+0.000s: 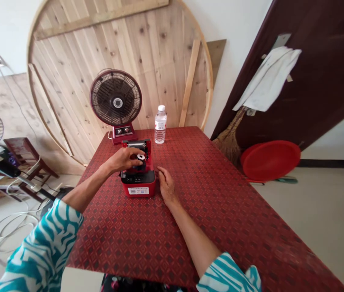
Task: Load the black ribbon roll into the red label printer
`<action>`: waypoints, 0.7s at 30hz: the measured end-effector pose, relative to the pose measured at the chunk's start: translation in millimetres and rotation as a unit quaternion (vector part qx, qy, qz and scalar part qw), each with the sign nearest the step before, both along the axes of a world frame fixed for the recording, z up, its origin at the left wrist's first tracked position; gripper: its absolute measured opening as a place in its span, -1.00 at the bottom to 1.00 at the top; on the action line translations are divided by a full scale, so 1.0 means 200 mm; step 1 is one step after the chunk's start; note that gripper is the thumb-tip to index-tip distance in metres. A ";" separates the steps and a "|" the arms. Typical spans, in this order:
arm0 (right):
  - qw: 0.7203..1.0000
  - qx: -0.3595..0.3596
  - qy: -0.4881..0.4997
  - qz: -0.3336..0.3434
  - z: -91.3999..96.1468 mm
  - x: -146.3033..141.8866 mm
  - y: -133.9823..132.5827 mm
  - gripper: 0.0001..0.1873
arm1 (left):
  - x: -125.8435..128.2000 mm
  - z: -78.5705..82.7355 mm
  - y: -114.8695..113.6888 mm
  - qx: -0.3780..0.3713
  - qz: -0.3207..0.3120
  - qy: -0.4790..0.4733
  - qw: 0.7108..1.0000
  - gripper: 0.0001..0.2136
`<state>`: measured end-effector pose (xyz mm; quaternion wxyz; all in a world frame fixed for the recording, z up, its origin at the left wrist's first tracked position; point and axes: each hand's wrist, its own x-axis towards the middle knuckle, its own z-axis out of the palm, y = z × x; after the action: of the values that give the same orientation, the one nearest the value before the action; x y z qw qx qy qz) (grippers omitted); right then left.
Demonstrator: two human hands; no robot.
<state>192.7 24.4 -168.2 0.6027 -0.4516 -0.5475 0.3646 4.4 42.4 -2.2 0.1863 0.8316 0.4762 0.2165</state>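
within a narrow pinch of the left hand (126, 159), holding a small black cylinder with a white ringed end (142, 158) at an open red-and-black plastic machine (140, 177); could drop or skew it through too slack a grip. held palm-down; resting the right hand (167, 186), loosely curled and seemingly empty, just beside the machine on a dark-red patterned table (196, 194).

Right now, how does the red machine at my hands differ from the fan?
The red machine is low and boxy; the fan is taller, with a round grille. The machine stands open, your left hand holding a roll at it; neither hand touches the fan. The machine's front bears a white label, the fan two knobs. Both are partly red and stand on the table.
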 end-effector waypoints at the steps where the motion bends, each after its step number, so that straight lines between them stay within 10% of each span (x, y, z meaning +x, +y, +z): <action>1: 1.000 -0.005 0.013 -0.001 0.00 0.00 -0.01 -0.63 | -0.06 0.02 -0.03 0.005 0.021 -0.066 0.998 -0.66; 5: 0.993 -0.046 0.105 -0.001 0.04 0.01 -0.01 -0.58 | -0.35 -0.03 -0.16 0.000 0.135 -0.262 0.956 -0.63; 9: 0.976 -0.091 0.189 -0.050 0.22 0.22 0.16 -0.58 | -0.60 -0.25 -0.26 -0.042 0.217 -0.330 0.918 -0.70; 14: 0.903 -0.116 0.313 -0.269 0.47 0.61 0.35 -0.76 | -0.63 -0.46 -0.26 -0.031 0.239 -0.343 0.908 -0.75; 21: 0.956 -0.107 0.244 -0.120 0.19 0.38 0.07 -0.55 | -0.52 -0.54 -0.06 -0.012 0.237 -0.298 0.925 -0.71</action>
<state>268.9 38.6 -129.8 0.7055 -0.4734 -0.2828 0.4451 -99.4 30.7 -110.2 0.2731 0.5896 0.5841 0.4864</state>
